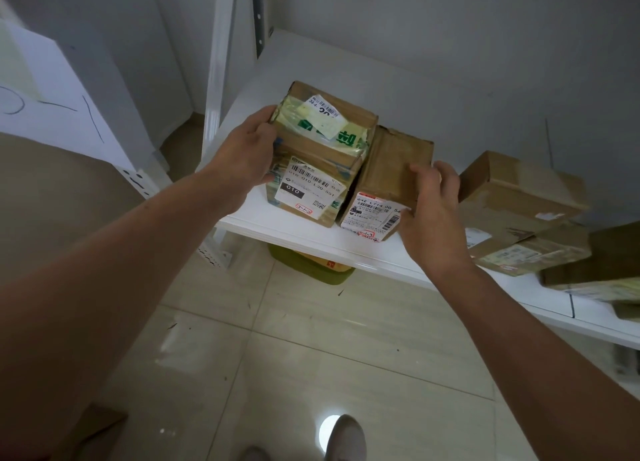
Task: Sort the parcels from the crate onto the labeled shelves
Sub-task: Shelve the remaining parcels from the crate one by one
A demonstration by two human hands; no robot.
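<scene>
Both grips closed; left grip [242,159] round two stacked parcels [318,156]; right grip [433,215] round single parcel [388,170] on shelf [294,234]

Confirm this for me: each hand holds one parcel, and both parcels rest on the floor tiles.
Not the floor. The head view shows both resting on the white shelf: the left hand holds the taped parcel, the right hand the plain brown parcel.

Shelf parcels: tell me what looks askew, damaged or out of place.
On the right of the shelf, a brown box lies tilted atop a loose heap of parcels, none squared up. The taped parcel the left hand holds has wrinkled, peeling green tape. The right hand grips a smaller parcel beside it.
</scene>
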